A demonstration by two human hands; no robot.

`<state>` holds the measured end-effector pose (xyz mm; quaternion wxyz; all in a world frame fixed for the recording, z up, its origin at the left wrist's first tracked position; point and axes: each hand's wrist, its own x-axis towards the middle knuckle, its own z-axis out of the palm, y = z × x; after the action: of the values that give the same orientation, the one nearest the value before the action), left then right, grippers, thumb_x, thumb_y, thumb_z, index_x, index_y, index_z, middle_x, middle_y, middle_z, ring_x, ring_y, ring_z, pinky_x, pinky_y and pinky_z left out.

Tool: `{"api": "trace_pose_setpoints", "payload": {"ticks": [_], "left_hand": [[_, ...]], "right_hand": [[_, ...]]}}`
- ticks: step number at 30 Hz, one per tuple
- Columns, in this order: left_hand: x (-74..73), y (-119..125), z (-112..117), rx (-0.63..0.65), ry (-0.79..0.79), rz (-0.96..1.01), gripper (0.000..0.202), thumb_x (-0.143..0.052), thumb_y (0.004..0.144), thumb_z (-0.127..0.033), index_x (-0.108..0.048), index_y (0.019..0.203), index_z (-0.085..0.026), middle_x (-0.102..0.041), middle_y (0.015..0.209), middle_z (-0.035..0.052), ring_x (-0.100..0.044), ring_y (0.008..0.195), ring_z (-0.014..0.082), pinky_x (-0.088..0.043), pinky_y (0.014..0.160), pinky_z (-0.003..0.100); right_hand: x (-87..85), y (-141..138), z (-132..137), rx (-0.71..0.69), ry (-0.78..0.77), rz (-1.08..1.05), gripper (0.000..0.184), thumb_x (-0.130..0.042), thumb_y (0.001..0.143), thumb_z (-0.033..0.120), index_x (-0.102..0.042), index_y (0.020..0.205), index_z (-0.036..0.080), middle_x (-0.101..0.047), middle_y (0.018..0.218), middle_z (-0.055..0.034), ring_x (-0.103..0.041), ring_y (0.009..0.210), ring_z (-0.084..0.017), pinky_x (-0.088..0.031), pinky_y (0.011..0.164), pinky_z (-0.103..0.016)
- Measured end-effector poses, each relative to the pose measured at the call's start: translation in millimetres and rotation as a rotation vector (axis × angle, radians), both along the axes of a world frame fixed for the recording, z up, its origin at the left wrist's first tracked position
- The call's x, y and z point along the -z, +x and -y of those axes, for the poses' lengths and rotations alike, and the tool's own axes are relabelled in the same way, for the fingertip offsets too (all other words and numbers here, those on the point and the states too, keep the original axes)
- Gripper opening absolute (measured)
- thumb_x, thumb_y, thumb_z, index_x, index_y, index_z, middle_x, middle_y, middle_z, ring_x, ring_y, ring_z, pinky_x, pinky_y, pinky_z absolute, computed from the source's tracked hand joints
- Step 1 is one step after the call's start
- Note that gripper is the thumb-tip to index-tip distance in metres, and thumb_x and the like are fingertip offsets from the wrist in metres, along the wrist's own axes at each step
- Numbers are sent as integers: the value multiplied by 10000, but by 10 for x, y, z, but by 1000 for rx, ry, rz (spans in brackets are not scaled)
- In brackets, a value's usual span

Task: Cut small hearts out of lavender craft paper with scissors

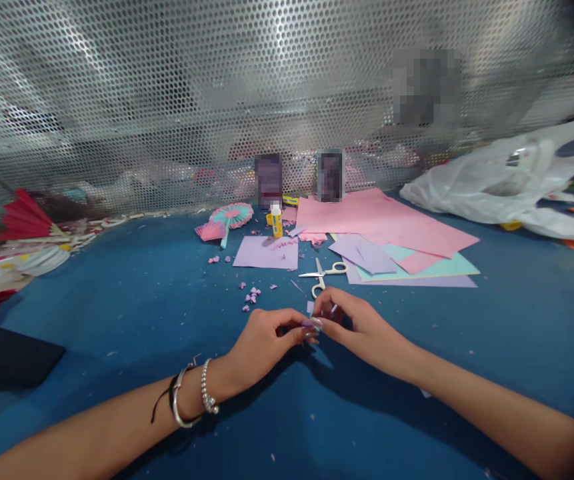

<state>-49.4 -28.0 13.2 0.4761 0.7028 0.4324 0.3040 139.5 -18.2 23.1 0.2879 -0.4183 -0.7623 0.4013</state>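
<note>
My left hand (pixel 271 339) and my right hand (pixel 354 323) meet at the fingertips over the blue table. Both pinch a small purple paper piece (pixel 307 324), mostly covered by my fingers, so its shape is unclear. Just beyond them, open scissors (pixel 319 273) with white handles lie on the table. Several small curled purple paper bits (pixel 253 295) are scattered to the left of the scissors. Behind those lies a lilac paper sheet (pixel 261 252) with pinkish marks or scraps on its right side.
A yellow glue stick (pixel 277 221) stands upright behind the lilac sheet, near a pink-and-mint paper rosette (pixel 231 215). Pink paper sheets (pixel 367 213) overlap at the back right, beside a white plastic bag (pixel 477 173). A dark flat object (pixel 11 353) lies left. Perforated metal (pixel 167 100) rises behind.
</note>
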Motion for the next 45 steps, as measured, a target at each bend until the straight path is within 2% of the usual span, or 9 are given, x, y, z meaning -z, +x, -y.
{"api": "trace_pose_setpoints", "payload": {"ticks": [8,14,17,21,25,35,45], "left_hand": [[-37,-3,0,-1,106,-124,177,-547,831,-262,-676,937,-203,-708,815,4,-631,745,132,-449,691,207],[-80,15,8,1,122,-209,269,-566,796,-397,-661,915,-176,-684,712,10,-546,560,108,-381,515,196],[-95,22,9,27,88,-171,261,-502,843,-349,-635,977,-169,-697,774,23,-577,617,118,-403,549,200],[-74,15,1,49,70,-145,245,-484,850,-253,-605,1051,-179,-700,816,18,-594,665,122,-415,575,202],[-47,12,-7,48,60,-131,248,-468,858,-254,-614,1041,-173,-700,816,25,-599,677,127,-426,592,210],[-21,9,-18,45,-13,-40,303,-456,874,-337,-617,1063,-163,-694,823,47,-616,725,143,-468,661,237],[-11,4,-19,29,2,-22,306,-460,871,-340,-626,1054,-160,-696,805,50,-626,727,147,-481,688,245]], "right_hand": [[12,-8,2,4,38,40,36,-525,809,214,-495,819,197,-541,752,21,-469,626,-98,-368,561,-212],[17,-7,0,27,79,42,33,-514,804,195,-490,826,201,-530,746,18,-469,618,-104,-378,561,-216],[18,4,5,31,137,47,47,-504,806,172,-490,841,200,-533,757,6,-479,635,-112,-396,582,-225],[29,21,11,4,297,63,101,-494,799,126,-506,863,204,-533,827,-22,-502,718,-133,-413,631,-242],[65,30,12,-37,401,69,137,-468,806,105,-520,877,210,-526,902,-50,-517,818,-161,-428,700,-276],[64,41,6,-34,422,70,166,-470,789,71,-488,883,207,-522,905,-46,-505,851,-163,-425,730,-284],[85,34,3,-38,443,98,118,-462,816,116,-499,873,211,-527,905,-57,-518,832,-173,-448,710,-306]]}}
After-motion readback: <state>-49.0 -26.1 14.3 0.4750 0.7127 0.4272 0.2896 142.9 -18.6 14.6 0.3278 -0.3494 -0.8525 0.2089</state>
